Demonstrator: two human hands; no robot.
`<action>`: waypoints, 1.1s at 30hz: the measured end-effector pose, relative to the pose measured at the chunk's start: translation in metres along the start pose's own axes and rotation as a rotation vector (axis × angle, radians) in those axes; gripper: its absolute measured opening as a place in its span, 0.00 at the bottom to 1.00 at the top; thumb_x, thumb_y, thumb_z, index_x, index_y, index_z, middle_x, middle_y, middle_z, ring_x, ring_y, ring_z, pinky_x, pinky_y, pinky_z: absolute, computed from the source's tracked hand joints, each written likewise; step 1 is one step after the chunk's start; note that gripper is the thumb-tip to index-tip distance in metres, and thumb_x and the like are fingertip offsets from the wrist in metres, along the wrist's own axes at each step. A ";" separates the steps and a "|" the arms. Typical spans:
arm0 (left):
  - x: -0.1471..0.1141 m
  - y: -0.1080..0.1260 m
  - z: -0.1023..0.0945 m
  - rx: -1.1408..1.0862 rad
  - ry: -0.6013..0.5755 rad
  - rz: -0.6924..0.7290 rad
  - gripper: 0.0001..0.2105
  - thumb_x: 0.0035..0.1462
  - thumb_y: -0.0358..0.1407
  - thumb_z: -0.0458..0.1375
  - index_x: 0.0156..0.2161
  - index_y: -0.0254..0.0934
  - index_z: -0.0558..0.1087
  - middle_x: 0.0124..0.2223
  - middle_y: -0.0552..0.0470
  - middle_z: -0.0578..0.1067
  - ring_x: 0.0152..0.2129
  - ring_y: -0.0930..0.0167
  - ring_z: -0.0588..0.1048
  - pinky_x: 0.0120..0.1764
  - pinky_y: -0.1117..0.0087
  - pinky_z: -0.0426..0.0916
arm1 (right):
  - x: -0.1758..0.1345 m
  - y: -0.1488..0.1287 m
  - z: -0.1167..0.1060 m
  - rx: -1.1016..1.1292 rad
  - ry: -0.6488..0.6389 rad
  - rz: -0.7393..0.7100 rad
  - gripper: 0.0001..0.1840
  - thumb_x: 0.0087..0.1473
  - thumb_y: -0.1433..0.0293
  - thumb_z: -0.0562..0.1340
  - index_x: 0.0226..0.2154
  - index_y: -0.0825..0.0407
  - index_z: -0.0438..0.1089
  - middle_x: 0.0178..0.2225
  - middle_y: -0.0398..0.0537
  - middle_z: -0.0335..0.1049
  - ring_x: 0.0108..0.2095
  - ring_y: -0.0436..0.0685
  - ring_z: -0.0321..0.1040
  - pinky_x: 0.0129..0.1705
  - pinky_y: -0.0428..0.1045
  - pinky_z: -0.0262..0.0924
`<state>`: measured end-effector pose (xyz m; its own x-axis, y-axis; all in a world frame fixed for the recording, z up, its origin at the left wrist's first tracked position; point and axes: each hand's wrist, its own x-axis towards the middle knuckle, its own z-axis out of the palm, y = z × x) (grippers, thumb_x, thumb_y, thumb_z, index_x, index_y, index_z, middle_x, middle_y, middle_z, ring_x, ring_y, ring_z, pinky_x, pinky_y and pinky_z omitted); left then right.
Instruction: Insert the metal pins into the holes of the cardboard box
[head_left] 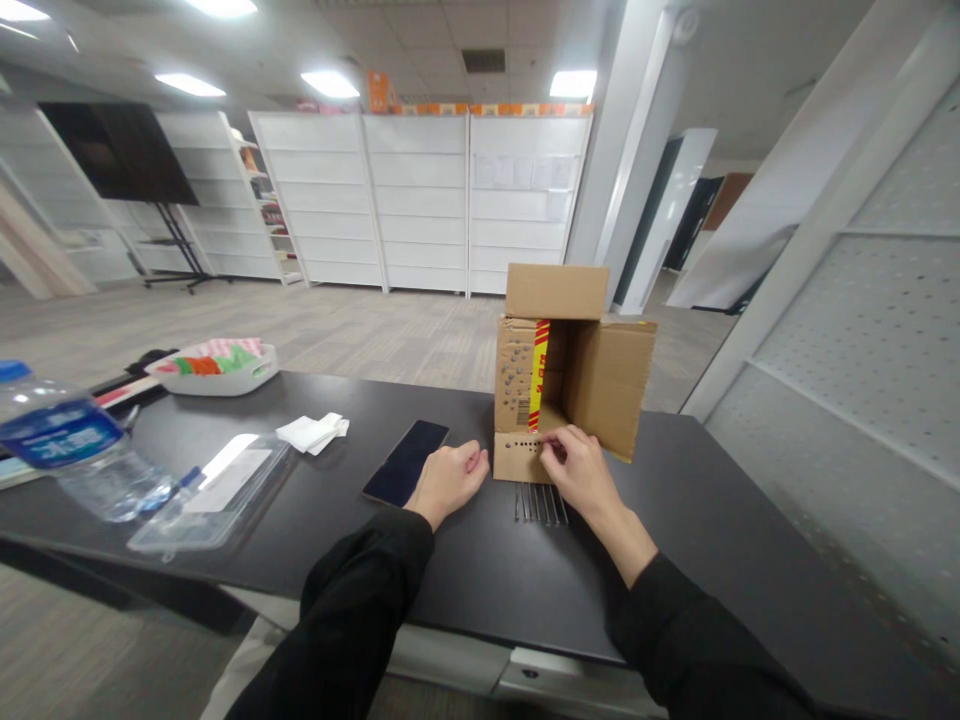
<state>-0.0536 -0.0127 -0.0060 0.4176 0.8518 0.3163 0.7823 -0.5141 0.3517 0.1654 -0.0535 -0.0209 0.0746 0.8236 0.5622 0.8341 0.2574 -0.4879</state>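
A cardboard box point(516, 385) stands on the dark table with its flaps spread and its front partly open. Along its lower front flap point(517, 465) runs a row of small dark dots. My right hand point(581, 470) is at the right end of this row, thumb and fingertips pinched together; what they hold is too small to make out. Several thin metal rods point(538, 503), like nails or screws, line up below the flap. My left hand point(452, 478) rests on the table left of the box, its fingers curled. Whatever it may hold is hidden. Beside it lies a black phone point(409, 460).
At the left are a large water bottle point(82, 440), a clear plastic case point(217, 500), white tissues point(311, 432) and a white basket point(214, 378) with colourful contents. A perforated panel point(862, 350) stands to the right. White shelving point(416, 200) is at the back.
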 end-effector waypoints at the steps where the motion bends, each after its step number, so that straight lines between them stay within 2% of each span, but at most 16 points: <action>1: 0.000 0.000 0.000 -0.001 0.002 0.003 0.16 0.58 0.41 0.47 0.21 0.38 0.58 0.18 0.57 0.60 0.16 0.75 0.61 0.25 0.73 0.48 | 0.001 0.000 0.000 0.036 0.010 0.014 0.08 0.52 0.71 0.55 0.31 0.52 0.70 0.32 0.48 0.70 0.33 0.57 0.66 0.37 0.51 0.55; 5: 0.000 0.001 -0.001 -0.002 0.002 0.004 0.16 0.58 0.41 0.47 0.21 0.38 0.57 0.18 0.57 0.60 0.16 0.75 0.60 0.25 0.73 0.48 | 0.004 -0.007 -0.006 0.165 0.070 0.094 0.10 0.51 0.68 0.55 0.30 0.52 0.71 0.31 0.49 0.71 0.31 0.56 0.67 0.34 0.50 0.58; 9: 0.000 0.003 -0.003 -0.003 -0.008 -0.004 0.16 0.58 0.41 0.47 0.21 0.38 0.56 0.18 0.57 0.60 0.15 0.75 0.59 0.25 0.73 0.47 | 0.004 -0.017 -0.023 0.241 0.111 0.175 0.12 0.50 0.65 0.56 0.30 0.53 0.72 0.29 0.49 0.72 0.28 0.56 0.65 0.32 0.50 0.59; 14: 0.000 0.001 -0.002 0.012 -0.009 -0.004 0.16 0.58 0.41 0.48 0.21 0.38 0.58 0.18 0.57 0.61 0.16 0.75 0.61 0.25 0.72 0.48 | -0.013 -0.021 -0.045 0.311 0.051 0.243 0.15 0.52 0.61 0.57 0.34 0.53 0.74 0.30 0.48 0.73 0.25 0.54 0.63 0.28 0.48 0.58; 20: 0.000 -0.002 0.001 0.007 0.007 0.005 0.16 0.59 0.41 0.47 0.21 0.38 0.57 0.18 0.57 0.60 0.16 0.75 0.60 0.25 0.73 0.48 | -0.052 -0.014 -0.060 0.278 -0.021 0.221 0.14 0.54 0.60 0.57 0.32 0.52 0.74 0.29 0.48 0.72 0.27 0.54 0.64 0.32 0.49 0.61; 26: 0.000 -0.003 0.003 -0.002 0.020 0.016 0.16 0.58 0.41 0.47 0.21 0.38 0.55 0.18 0.57 0.59 0.15 0.75 0.58 0.25 0.73 0.47 | -0.082 -0.005 -0.058 0.250 -0.058 0.131 0.12 0.57 0.63 0.57 0.32 0.52 0.72 0.29 0.48 0.71 0.28 0.55 0.64 0.33 0.49 0.60; 33: 0.001 -0.003 0.002 -0.006 0.022 0.034 0.16 0.58 0.41 0.48 0.21 0.38 0.55 0.17 0.58 0.58 0.15 0.76 0.58 0.25 0.73 0.47 | -0.092 -0.001 -0.047 0.252 -0.114 0.081 0.11 0.60 0.65 0.55 0.34 0.51 0.70 0.32 0.50 0.70 0.35 0.57 0.67 0.38 0.51 0.61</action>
<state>-0.0547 -0.0106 -0.0086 0.4333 0.8314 0.3478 0.7648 -0.5434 0.3461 0.1830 -0.1532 -0.0408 0.0616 0.8945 0.4428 0.6648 0.2942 -0.6867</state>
